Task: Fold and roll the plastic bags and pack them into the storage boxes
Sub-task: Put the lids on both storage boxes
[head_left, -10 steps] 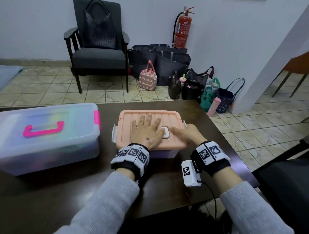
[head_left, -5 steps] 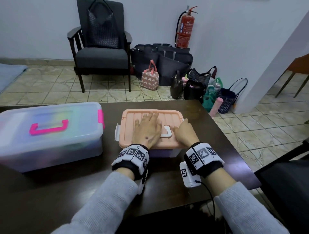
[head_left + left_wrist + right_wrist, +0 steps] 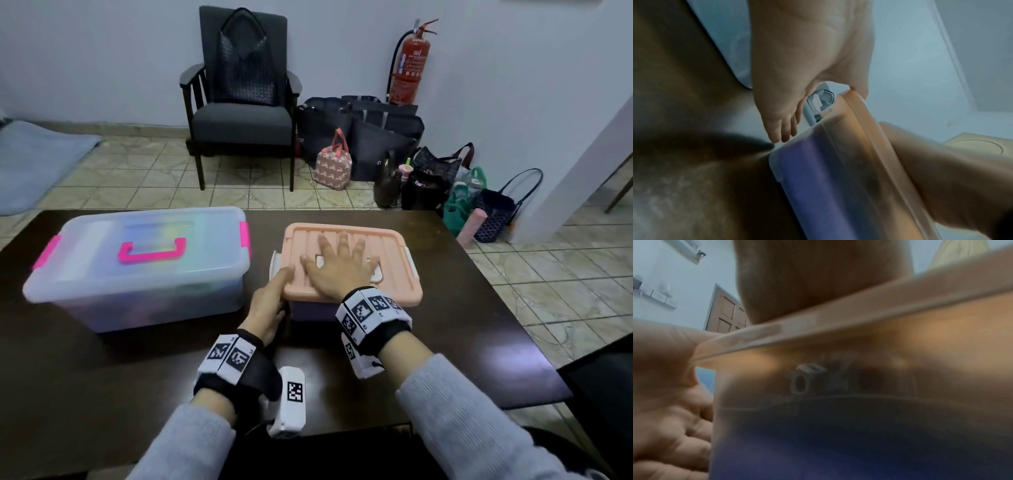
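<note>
1. Pink-lidded box (image 3: 352, 270) sits at 12 o'clock on the worktop (image 3: 445, 342), lid on.
2. Right hand (image 3: 337, 270): grip spread, flat on the lid.
3. Left hand (image 3: 270, 303): thumb on the lid's 8 o'clock corner, fingers curled at the box side.
4. Likely step: seating the lid. Press corners evenly, then check the white side latch (image 3: 274, 265).
5. Clear box (image 3: 137, 263) at 10 o'clock looks closed.

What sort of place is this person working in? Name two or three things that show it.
Probably an office or waiting room, not a home kitchen or factory. A fire extinguisher hangs on the wall, an armchair stands on tiled floor, and many bags sit along the wall behind the table.
</note>
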`<state>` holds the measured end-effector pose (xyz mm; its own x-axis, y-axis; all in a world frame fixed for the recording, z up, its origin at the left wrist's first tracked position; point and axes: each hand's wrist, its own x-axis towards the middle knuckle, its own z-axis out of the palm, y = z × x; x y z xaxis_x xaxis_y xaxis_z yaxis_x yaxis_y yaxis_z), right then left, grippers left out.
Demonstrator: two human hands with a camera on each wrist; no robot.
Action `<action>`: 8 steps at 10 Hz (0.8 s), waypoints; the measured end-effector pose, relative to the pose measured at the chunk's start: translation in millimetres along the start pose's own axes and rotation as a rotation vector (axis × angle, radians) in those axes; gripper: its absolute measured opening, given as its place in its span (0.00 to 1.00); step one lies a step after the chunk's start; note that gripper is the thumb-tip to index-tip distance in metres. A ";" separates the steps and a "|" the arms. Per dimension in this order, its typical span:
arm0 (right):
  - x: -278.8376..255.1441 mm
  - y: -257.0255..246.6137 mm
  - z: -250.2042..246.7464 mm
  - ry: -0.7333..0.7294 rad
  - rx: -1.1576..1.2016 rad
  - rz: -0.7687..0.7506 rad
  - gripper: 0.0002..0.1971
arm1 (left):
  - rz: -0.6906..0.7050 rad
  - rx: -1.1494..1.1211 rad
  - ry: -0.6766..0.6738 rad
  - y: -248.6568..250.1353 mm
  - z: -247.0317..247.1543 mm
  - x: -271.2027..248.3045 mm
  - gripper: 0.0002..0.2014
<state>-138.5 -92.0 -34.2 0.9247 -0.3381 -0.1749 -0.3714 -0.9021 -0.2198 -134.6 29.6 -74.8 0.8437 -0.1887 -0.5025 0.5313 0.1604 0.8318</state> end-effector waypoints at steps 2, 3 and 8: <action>-0.7 1.3 1.0 -0.028 -0.031 -0.005 0.34 | 0.048 -0.090 -0.021 14.7 3.4 13.1 0.13; -1.0 1.4 0.7 -0.018 -0.038 -0.015 0.33 | 0.092 -0.104 0.025 20.0 6.8 17.7 0.11; 0.5 1.5 -0.5 -0.020 -0.019 -0.028 0.33 | 0.472 0.650 0.203 28.5 13.8 -1.8 0.15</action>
<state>-138.6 -93.6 -34.2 0.9329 -0.3070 -0.1882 -0.3431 -0.9164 -0.2063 -122.0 21.2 -47.0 0.9975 -0.0532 -0.0472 0.0202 -0.4246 0.9052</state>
